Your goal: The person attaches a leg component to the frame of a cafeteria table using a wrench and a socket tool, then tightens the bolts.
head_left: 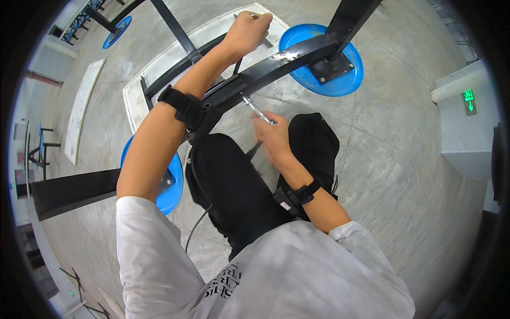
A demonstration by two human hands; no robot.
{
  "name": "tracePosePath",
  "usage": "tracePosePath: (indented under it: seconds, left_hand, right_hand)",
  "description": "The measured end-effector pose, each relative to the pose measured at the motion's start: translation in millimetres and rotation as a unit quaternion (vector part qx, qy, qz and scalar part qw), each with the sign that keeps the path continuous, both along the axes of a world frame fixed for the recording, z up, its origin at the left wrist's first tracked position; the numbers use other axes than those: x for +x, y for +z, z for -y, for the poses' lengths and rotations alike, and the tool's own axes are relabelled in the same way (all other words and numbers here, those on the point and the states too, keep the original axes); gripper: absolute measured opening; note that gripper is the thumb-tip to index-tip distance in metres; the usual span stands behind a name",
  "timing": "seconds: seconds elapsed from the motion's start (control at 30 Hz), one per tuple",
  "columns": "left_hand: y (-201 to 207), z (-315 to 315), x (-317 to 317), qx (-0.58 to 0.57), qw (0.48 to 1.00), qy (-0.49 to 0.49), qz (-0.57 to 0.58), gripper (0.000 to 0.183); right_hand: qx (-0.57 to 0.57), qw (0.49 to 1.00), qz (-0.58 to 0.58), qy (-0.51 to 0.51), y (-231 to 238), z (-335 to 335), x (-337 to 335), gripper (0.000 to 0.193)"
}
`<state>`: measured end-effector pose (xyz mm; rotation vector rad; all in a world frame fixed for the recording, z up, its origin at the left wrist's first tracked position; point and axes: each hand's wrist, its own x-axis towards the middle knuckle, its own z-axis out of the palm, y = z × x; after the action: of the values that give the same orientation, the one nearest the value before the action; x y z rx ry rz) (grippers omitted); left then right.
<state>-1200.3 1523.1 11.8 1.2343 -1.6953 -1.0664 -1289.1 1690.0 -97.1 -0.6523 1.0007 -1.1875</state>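
Note:
My right hand [273, 135] is closed around the end of a shiny chrome socket wrench [256, 109]. The wrench's far tip meets the near side of a black metal frame [281, 63]. Reaching over that frame, my left hand [247, 34] is closed with its fingers bent together. Whatever it may hold is hidden by the fingers. Bolted under the frame's ends are round blue seats, one at the right [348, 80] and one at the left [172, 196], partly behind my left arm. A white board [141, 87] lies beneath the frame.
Black legs rise from the frame, one at the upper right [353, 18] and a thick beam [79, 191] at the left. A long white panel [85, 111] lies on the grey floor. A white wall with a green exit sign [469, 101] stands at the right.

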Motion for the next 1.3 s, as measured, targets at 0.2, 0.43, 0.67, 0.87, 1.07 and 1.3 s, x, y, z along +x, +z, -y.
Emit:
tracePosePath:
  seconds: [0.2,0.43,0.67,0.87,1.07,1.3]
  left_hand:
    - [1.5,-4.5,-1.8,0.032,0.996,-0.038,-0.074,0.037]
    - [3.4,0.1,-3.9,-0.063,0.998,0.011,0.025,0.042]
    - [4.3,-2.2,-7.9,-0.06,0.997,0.033,0.042,0.043]
    - [4.8,-6.1,-9.6,-0.062,0.995,0.064,0.036,0.044]
    - [1.0,4.8,-9.2,-0.073,0.992,0.08,0.071,0.046]
    - [-4.5,7.6,-8.8,-0.101,0.993,0.042,0.048,0.046]
  right_hand:
    - [0.079,0.986,0.138,0.042,5.9,2.3,-3.5,0.017]
    - [0.093,0.98,0.174,0.013,11.2,-3.9,6.5,0.013]
    - [0.026,0.998,0.04,-0.04,-1.1,-1.7,9.5,0.01]
    - [-0.076,0.979,-0.178,-0.063,-18.0,2.6,3.1,0.01]
    - [-0.232,0.892,-0.38,-0.079,-6.9,6.8,-0.9,0.007]
    - [-0.247,0.887,-0.384,-0.072,-8.9,5.6,1.7,0.008]
